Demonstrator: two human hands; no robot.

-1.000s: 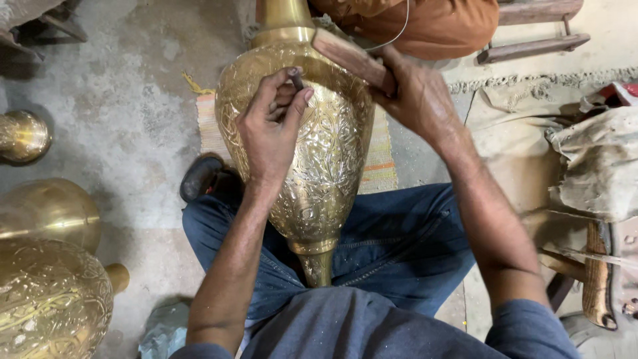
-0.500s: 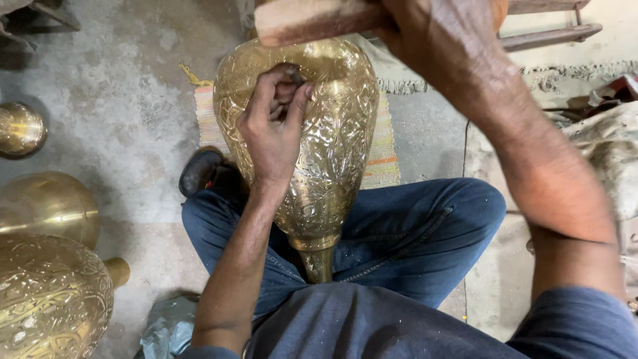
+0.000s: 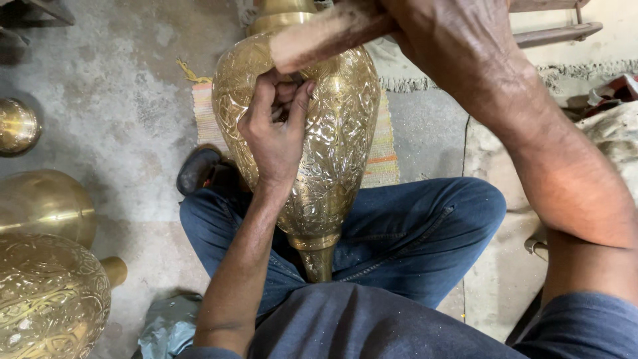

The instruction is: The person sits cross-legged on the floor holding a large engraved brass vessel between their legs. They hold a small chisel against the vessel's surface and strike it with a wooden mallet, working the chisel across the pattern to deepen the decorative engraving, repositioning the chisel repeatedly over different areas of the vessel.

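Engraved brass vase (image 3: 332, 153) lies across the lap, narrow foot toward the body, neck pointing away, over the blue jeans (image 3: 412, 233) of the crossed legs. It hasn't shifted over the last second.

Floor: bare concrete (image 3: 106, 100), striped mat (image 3: 382, 149) under the vase's far end. Left edge: one more engraved brass vessel (image 3: 46, 299), a plain brass one (image 3: 43, 206) behind it, a small brass ball (image 3: 14, 125) further off. Dark shoe (image 3: 197, 169) just beside the left knee.

Right hand (image 3: 452, 46) is closed around a wooden mallet (image 3: 325, 36). What changed: a second ago it sat low against the vase shoulder, now it's lifted up toward the camera, mallet head above the left hand's fingers. Reads as the raised part of a striking stroke.

Left hand (image 3: 276, 133) rests on the upper belly of the vase, fingers pinched narrow around a small dark tool; too hidden to name, likely a punch or chisel. Same spot in all three frames, so the working point on the pattern is unchanged.

Crumpled grey-green cloth (image 3: 169, 326) on the floor near the left elbow.
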